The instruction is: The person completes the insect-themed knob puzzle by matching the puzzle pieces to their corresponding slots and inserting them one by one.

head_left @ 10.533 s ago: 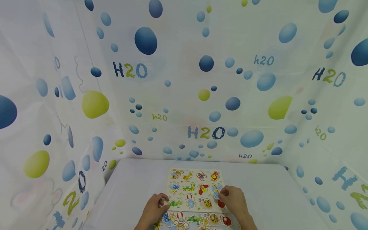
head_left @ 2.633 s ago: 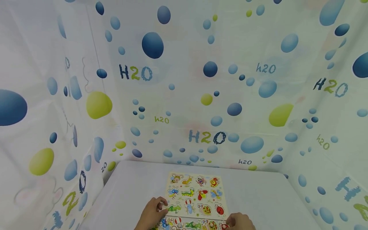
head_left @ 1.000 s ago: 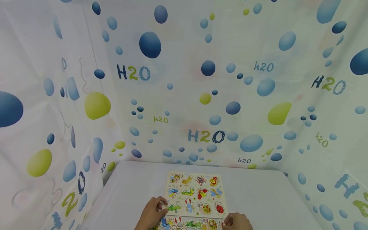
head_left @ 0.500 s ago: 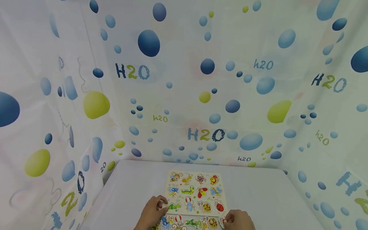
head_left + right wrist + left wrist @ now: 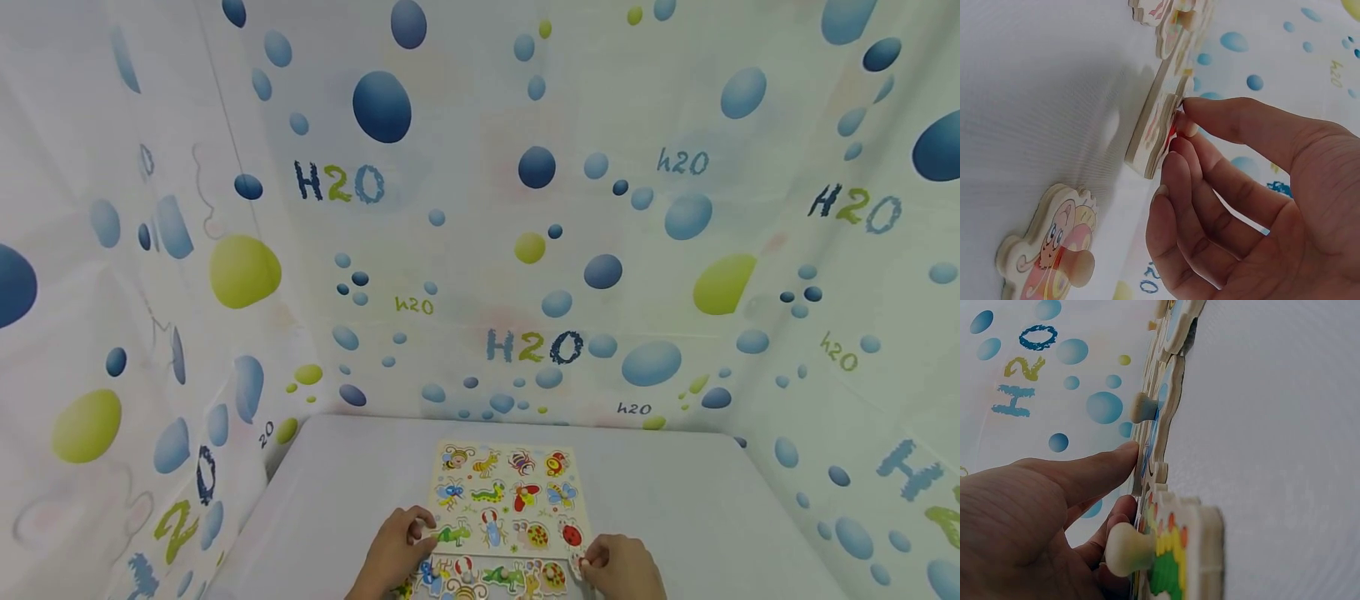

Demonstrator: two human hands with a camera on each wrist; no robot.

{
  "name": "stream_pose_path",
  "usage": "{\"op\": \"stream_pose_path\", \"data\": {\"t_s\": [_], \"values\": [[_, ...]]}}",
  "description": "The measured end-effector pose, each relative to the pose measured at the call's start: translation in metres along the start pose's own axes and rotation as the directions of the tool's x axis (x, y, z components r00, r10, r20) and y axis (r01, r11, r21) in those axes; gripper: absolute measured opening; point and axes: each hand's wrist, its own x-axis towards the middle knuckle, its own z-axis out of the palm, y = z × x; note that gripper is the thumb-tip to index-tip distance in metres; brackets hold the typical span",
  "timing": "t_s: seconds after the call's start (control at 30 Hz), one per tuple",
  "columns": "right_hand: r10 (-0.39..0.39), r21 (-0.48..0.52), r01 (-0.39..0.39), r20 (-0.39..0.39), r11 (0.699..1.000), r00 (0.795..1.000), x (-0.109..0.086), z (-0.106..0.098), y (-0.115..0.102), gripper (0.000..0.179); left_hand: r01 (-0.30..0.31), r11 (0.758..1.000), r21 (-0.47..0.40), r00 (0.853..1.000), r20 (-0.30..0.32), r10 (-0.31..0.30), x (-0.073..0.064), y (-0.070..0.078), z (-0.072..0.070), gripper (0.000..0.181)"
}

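My right hand pinches a ladybug puzzle piece by its small wooden knob. The piece is tilted and overlaps the lower right corner of the cream insect puzzle board, just below the printed ladybug. In the right wrist view, thumb and forefinger meet at the knob, the other fingers curled beneath. At the board's lower left edge, my left hand touches the rim with loosely bent fingers, near the green grasshopper. A knobbed butterfly lies on the board's right side.
Several loose knobbed pieces lie along the board's near edge, among them a grasshopper piece and a spotted snail piece. Another piece with a face lies on the white table. A bubble-printed curtain surrounds the table.
The right hand has picked up the ladybug piece and moved it up toward the board's corner. Earlier it was at the butterfly, which now lies uncovered on the board. The left hand stays at the edge.
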Motion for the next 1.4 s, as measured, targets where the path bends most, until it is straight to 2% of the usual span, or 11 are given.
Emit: {"op": "stream_pose_path", "data": {"t_s": [0.6, 0.7, 1.13, 1.4], "values": [[0.006, 0.019, -0.005, -0.017, 1.000, 1.000, 0.005, 0.003, -0.005, 0.022, -0.004, 1.000, 0.002, 1.000, 0.001, 0.004, 0.002, -0.006, 0.002, 0.018], [0.013, 0.023, -0.013, -0.011, 1.000, 1.000, 0.007, 0.005, -0.005, 0.021, 0.012, 1.000, 0.000, 1.000, 0.008, -0.012, 0.003, -0.007, 0.003, 0.018], [0.040, 0.022, -0.040, 0.006, 0.999, 0.999, 0.013, 0.009, -0.005, 0.021, 0.014, 1.000, -0.012, 1.000, 0.015, -0.014, 0.003, -0.006, 0.004, 0.018], [0.019, 0.024, -0.018, -0.019, 1.000, 1.000, 0.016, 0.006, -0.007, 0.019, 0.021, 1.000, -0.016, 1.000, 0.014, -0.021, 0.003, -0.004, 0.002, 0.018]]}}
